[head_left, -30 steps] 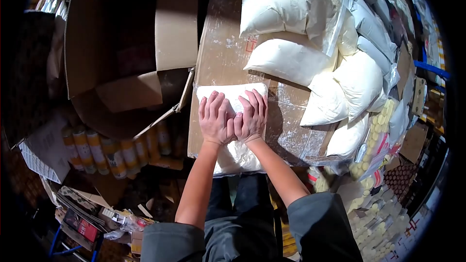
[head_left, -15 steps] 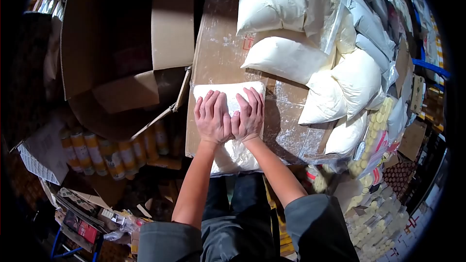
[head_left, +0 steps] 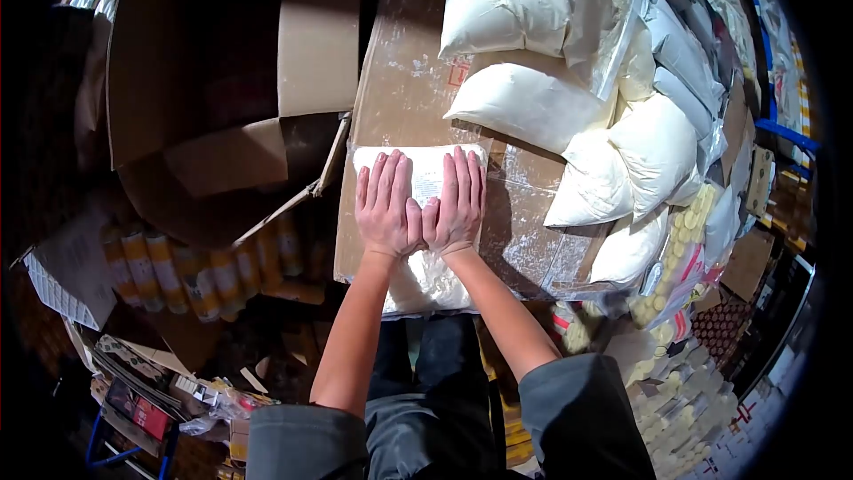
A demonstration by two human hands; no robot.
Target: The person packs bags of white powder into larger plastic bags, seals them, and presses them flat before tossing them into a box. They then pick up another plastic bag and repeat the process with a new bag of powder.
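A white bag of powder (head_left: 428, 286) lies flat at the near edge of a brown cardboard surface (head_left: 404, 71). My left hand (head_left: 386, 204) rests palm down on the bag's left half, its fingers stretched out away from me. On the right half lies my right hand (head_left: 454, 202), also flat with fingers extended. The two thumbs nearly meet in the middle. A small printed patch on the bag shows between the hands. Neither hand grips anything. The palms hide part of the bag.
Filled white bags (head_left: 530, 107) are piled at the back and right of the cardboard surface. An open carton (head_left: 318, 44) stands at the left, above yellow-banded cylinders (head_left: 197, 280). Packs of pale round pieces (head_left: 684, 240) lie at the right.
The fingers of both hands, more bent earlier, are now straighter and flatter on the bag. The whole view has shifted slightly.
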